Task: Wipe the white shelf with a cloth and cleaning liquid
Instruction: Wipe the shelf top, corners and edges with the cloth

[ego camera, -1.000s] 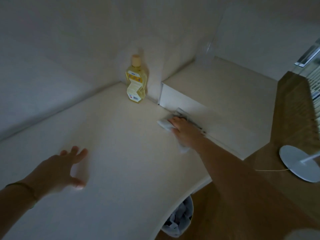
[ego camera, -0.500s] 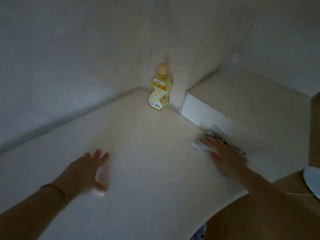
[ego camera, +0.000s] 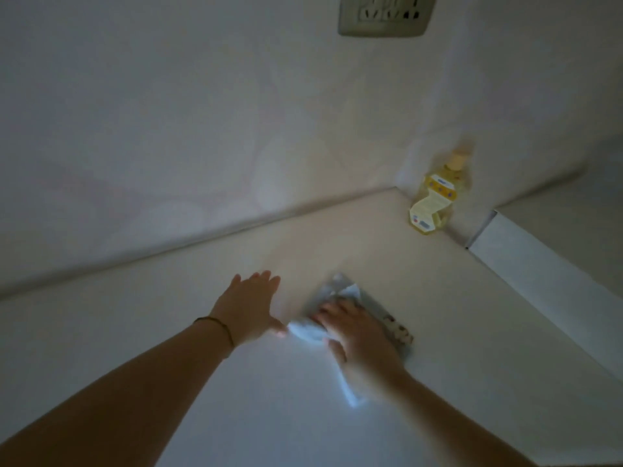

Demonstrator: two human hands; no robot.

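The white shelf (ego camera: 168, 332) fills the lower half of the dim view. My right hand (ego camera: 357, 335) presses a pale, crumpled cloth (ego camera: 337, 293) flat onto the shelf near its middle; parts of the cloth stick out ahead of and behind the palm. My left hand (ego camera: 249, 305) lies flat on the shelf just left of the cloth, fingers spread, thumb almost touching the cloth's edge. A yellow bottle of cleaning liquid (ego camera: 436, 197) with a tan cap stands upright in the far right corner against the wall.
A raised white step or box (ego camera: 526, 261) borders the shelf on the right, close to the bottle. The wall (ego camera: 202, 112) runs along the shelf's back edge. A wall socket plate (ego camera: 384, 15) sits high on it.
My right hand has slid the cloth leftward, away from the raised white step to the middle of the shelf, beside my left hand. The view has swung left and up.
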